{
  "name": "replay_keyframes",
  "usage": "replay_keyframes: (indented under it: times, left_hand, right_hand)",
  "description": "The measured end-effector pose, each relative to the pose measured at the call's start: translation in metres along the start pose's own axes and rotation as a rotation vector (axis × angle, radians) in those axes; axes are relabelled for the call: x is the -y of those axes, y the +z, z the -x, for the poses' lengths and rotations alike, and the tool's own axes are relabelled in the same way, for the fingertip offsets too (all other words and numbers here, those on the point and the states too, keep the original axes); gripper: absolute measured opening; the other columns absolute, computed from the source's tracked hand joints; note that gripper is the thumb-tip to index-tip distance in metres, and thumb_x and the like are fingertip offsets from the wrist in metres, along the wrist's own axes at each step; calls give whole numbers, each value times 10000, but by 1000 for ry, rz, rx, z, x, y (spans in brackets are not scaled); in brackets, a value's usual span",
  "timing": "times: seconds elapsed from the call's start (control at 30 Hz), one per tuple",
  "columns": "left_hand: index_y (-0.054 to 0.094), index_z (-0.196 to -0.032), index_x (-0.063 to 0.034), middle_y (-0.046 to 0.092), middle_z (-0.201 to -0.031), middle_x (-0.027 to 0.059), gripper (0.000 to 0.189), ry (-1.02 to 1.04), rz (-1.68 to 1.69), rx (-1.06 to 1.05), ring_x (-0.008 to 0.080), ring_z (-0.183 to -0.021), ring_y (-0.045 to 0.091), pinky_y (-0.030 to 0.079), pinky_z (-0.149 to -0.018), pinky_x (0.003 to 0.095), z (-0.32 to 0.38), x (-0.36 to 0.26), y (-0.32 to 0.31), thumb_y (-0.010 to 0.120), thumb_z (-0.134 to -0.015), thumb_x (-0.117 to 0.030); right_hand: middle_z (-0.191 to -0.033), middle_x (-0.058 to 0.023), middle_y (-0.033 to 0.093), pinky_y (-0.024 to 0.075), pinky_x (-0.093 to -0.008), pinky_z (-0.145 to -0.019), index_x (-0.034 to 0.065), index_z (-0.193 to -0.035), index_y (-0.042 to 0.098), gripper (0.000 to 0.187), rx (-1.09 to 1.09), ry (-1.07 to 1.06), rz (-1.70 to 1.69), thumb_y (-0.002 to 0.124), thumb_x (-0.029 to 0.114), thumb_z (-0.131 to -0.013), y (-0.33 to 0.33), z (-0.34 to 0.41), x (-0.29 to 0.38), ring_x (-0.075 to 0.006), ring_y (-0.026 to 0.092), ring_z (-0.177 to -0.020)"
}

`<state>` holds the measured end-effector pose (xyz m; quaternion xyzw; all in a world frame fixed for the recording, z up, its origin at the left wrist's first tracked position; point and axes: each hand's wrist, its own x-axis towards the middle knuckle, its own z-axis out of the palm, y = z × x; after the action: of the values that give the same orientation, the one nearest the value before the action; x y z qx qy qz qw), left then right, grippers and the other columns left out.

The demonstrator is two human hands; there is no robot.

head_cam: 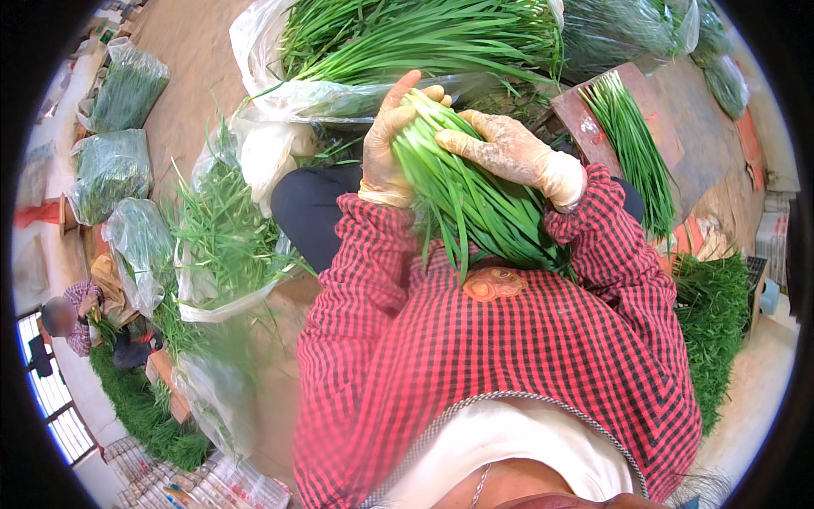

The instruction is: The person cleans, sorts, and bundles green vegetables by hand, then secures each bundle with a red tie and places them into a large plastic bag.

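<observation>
A bunch of green garlic chives is held in front of my chest, its pale stem ends pointing up and its leaves hanging down toward my lap. My left hand, in a soiled thin glove, supports the stem ends from the left side. My right hand, gloved the same way, grips the bunch from the right with its thumb across the stems. Just beyond my hands lies a large heap of chives on clear plastic sheeting. To the right, another bunch of chives rests on a reddish board.
Loose trimmed leaves fill an open plastic bag at my left. Stuffed plastic bags line the left side, where another person sits. More chives are stacked at lower right. Packed bags stand at upper right.
</observation>
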<state>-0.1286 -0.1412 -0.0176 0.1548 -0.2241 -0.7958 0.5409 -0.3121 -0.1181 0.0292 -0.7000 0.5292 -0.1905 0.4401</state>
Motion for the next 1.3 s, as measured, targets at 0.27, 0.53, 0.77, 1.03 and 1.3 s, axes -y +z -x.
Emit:
replay_keyframes:
  times: [0.27, 0.53, 0.77, 1.03, 1.3]
  left_hand:
    - [467, -1417, -66, 578, -1271, 191, 616, 42, -33, 37, 308, -1143, 601, 530, -969, 431, 10, -3, 12, 687, -842, -47]
    - [622, -968, -33, 656, -993, 124, 174, 92, -52, -61, 259, -928, 658, 558, -848, 379, -2, -3, -2, 632, -800, 14]
    - [628, -986, -24, 647, -977, 95, 174, 393, -239, -151, 246, -944, 658, 558, -868, 366, -18, -64, 3, 626, -824, 40]
    - [637, -1021, -43, 653, -990, 101, 211, 481, -456, -181, 239, -946, 654, 549, -876, 366, -11, -82, 27, 640, -826, 37]
    - [676, -960, -74, 657, -915, 3, 168, 619, -946, -98, 92, -857, 576, 451, -818, 242, -13, -58, 34, 705, -806, -12]
  right_hand:
    - [-1104, -180, 681, 485, -374, -912, 41, -1241, 615, 579, 130, 2, -163, 509, 542, -970, 8, -7, -3, -280, 645, -1023]
    - [-1132, -154, 680, 485, -345, -923, 5, -1270, 607, 614, 102, 11, -170, 591, 523, -941, -3, -13, -4, -211, 639, -1039]
    - [-794, -106, 651, 514, -338, -661, 40, -934, 693, 226, -397, -483, -58, 693, 264, -901, -22, 8, 48, -219, 642, -718]
    - [-814, -100, 676, 513, -387, -675, 94, -945, 661, 273, -180, -359, 1, 634, 364, -910, 13, -5, 43, -302, 658, -754]
    - [-645, 5, 571, 407, -244, -544, 36, -743, 622, 261, 202, -191, -372, 569, 230, -910, -39, 23, 51, -72, 516, -567]
